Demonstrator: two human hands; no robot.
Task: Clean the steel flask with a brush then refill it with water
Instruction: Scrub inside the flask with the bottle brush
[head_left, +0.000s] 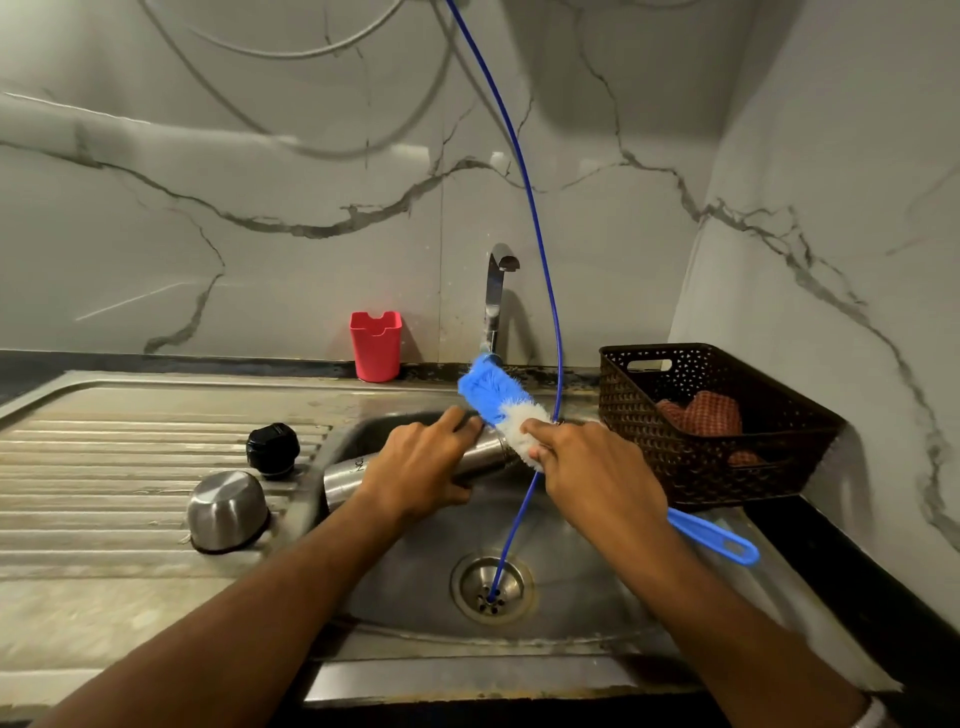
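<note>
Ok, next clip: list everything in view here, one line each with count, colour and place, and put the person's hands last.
steel flask: 1, silver, on its side over the sink
bottle brush: 1, blue and white, at the flask's mouth
steel cup: 1, silver, upside down on the drainboard
black cap: 1, black, drainboard, behind the cup
red holder: 1, red, against the wall
tap: 1, chrome, behind the sink
blue tube: 1, blue, hangs into the drain
basket: 1, dark brown, right counter, reddish cloth inside
sink: 1, steel
left hand: grips the flask
right hand: grips the brush
</note>
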